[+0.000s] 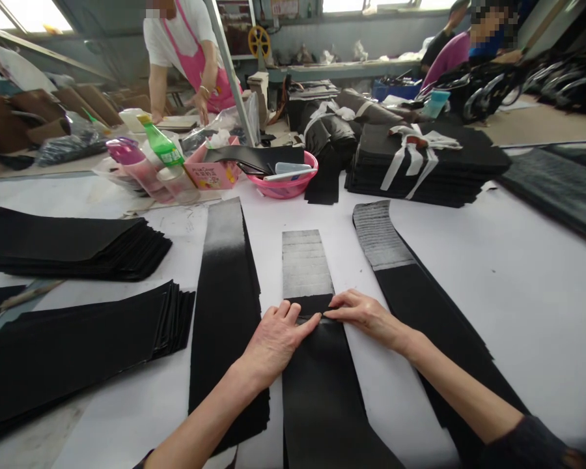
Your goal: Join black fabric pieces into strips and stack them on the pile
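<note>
A long black strip of sheet material (322,371) lies lengthwise in front of me, its far part a pale grey area with fine cross lines (305,260). Across it, just below the pale part, runs a short black band with an edge along its near side. My left hand (279,335) grips that edge from the left, fingers curled and thumb stretched along it. From the right, my right hand (366,317) pinches the same edge, its fingertips close to my left thumb. What lies under the fingertips is hidden.
Black strip stacks flank the middle one, left (224,312) and right (434,312). More piles (78,241) lie far left. Behind stand a pink basket (286,189), a green bottle (162,143) and a tied black bundle (420,169). A person in a pink apron (215,71) stands beyond.
</note>
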`<control>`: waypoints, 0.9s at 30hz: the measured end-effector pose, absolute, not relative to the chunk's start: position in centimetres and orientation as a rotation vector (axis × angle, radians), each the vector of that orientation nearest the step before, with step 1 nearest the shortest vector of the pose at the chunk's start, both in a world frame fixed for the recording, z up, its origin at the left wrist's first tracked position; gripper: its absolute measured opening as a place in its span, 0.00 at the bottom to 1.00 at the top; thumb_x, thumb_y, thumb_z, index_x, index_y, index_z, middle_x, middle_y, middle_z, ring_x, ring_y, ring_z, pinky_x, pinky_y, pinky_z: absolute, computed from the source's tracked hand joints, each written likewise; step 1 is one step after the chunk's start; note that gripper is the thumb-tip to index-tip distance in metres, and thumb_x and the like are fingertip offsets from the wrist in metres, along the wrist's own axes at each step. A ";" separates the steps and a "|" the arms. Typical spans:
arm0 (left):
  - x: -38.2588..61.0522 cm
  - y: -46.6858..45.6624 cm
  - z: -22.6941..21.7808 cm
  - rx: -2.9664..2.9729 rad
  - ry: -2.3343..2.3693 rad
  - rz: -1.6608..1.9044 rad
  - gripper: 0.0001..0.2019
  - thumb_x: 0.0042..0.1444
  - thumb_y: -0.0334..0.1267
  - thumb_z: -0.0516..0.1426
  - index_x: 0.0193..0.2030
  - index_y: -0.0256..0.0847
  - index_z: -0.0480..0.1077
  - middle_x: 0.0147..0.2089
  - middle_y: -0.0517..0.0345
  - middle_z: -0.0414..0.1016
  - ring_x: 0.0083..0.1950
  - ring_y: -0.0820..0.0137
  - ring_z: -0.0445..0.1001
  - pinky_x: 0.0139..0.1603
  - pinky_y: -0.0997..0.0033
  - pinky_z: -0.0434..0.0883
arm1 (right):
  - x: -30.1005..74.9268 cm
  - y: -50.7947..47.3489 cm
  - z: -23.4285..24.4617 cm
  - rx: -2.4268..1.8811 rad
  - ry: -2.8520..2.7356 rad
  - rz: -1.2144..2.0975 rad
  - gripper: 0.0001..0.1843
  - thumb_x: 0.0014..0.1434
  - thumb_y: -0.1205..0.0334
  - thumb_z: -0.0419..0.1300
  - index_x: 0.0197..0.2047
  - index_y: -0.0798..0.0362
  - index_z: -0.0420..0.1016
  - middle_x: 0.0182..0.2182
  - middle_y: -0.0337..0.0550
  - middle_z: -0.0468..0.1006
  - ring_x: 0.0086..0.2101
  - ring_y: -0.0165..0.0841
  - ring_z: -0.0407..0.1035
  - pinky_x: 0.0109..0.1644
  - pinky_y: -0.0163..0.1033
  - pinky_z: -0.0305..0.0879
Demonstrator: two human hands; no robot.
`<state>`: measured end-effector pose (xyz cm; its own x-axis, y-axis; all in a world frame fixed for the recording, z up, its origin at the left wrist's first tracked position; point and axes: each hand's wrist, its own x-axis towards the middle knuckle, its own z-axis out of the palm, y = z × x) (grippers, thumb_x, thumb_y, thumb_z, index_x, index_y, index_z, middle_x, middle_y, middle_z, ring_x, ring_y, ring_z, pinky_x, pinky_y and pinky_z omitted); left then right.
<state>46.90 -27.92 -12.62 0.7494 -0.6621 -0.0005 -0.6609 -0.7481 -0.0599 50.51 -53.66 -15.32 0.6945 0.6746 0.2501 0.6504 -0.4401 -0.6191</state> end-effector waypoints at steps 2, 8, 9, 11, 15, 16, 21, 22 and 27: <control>47.0 -27.9 -12.5 -2.881 1.101 -0.030 0.27 0.63 0.28 0.50 0.66 0.56 0.53 0.47 0.53 0.63 0.49 0.62 0.64 0.46 0.62 0.68 | 50.5 -53.7 -15.2 -2.217 -1.050 0.041 0.15 0.67 0.63 0.52 0.51 0.44 0.76 0.46 0.45 0.72 0.45 0.31 0.68 0.50 0.37 0.68; 47.2 -28.1 -12.3 -2.841 1.127 -0.052 0.27 0.62 0.28 0.50 0.66 0.55 0.53 0.45 0.53 0.63 0.47 0.63 0.64 0.45 0.64 0.68 | 50.4 -53.8 -14.3 -2.292 -1.139 0.037 0.16 0.68 0.64 0.49 0.53 0.45 0.75 0.49 0.46 0.71 0.48 0.32 0.67 0.52 0.38 0.67; 47.2 -28.1 -12.3 -2.836 1.133 -0.049 0.27 0.62 0.29 0.50 0.66 0.55 0.53 0.45 0.53 0.63 0.47 0.63 0.64 0.44 0.64 0.68 | 50.4 -53.8 -14.3 -2.292 -1.145 0.032 0.16 0.68 0.64 0.49 0.53 0.46 0.75 0.48 0.46 0.71 0.48 0.32 0.67 0.52 0.38 0.67; 47.3 -28.1 -12.2 -2.830 1.148 -0.030 0.27 0.62 0.29 0.51 0.66 0.55 0.53 0.45 0.53 0.63 0.46 0.63 0.64 0.44 0.63 0.68 | 50.5 -53.7 -14.4 -2.284 -1.139 0.033 0.16 0.68 0.64 0.50 0.52 0.46 0.75 0.48 0.46 0.71 0.48 0.33 0.67 0.52 0.39 0.67; 47.4 -28.2 -12.2 -2.841 1.145 0.014 0.28 0.62 0.28 0.51 0.66 0.54 0.53 0.45 0.53 0.63 0.46 0.62 0.65 0.45 0.62 0.68 | 50.7 -53.7 -15.1 -2.205 -1.029 0.029 0.13 0.66 0.64 0.53 0.49 0.47 0.77 0.46 0.46 0.72 0.46 0.32 0.68 0.50 0.38 0.69; 47.4 -28.3 -12.1 -2.844 1.140 0.020 0.28 0.62 0.28 0.51 0.66 0.54 0.52 0.45 0.53 0.63 0.46 0.62 0.65 0.45 0.62 0.69 | 50.7 -53.7 -15.2 -2.191 -1.003 0.035 0.12 0.66 0.64 0.55 0.49 0.48 0.77 0.45 0.46 0.73 0.45 0.33 0.69 0.49 0.37 0.69; 47.5 -28.4 -11.9 -2.845 1.136 0.046 0.28 0.62 0.27 0.51 0.66 0.55 0.53 0.45 0.53 0.63 0.46 0.63 0.64 0.46 0.63 0.69 | 50.7 -53.7 -15.5 -2.180 -0.983 0.042 0.12 0.65 0.64 0.55 0.48 0.48 0.77 0.44 0.45 0.72 0.43 0.31 0.70 0.47 0.35 0.70; 47.5 -28.4 -11.9 -2.843 1.136 0.053 0.28 0.62 0.28 0.51 0.66 0.54 0.53 0.45 0.53 0.63 0.46 0.63 0.65 0.46 0.63 0.69 | 50.7 -53.7 -15.5 -2.188 -0.991 0.033 0.12 0.66 0.64 0.55 0.47 0.47 0.78 0.44 0.45 0.72 0.43 0.31 0.70 0.47 0.35 0.70; 47.5 -28.5 -11.7 -2.822 1.142 0.090 0.28 0.61 0.28 0.51 0.66 0.55 0.52 0.45 0.54 0.63 0.46 0.63 0.65 0.46 0.63 0.69 | 50.6 -53.9 -14.9 -2.300 -1.093 0.021 0.13 0.67 0.63 0.52 0.48 0.46 0.77 0.47 0.45 0.72 0.46 0.32 0.68 0.49 0.37 0.68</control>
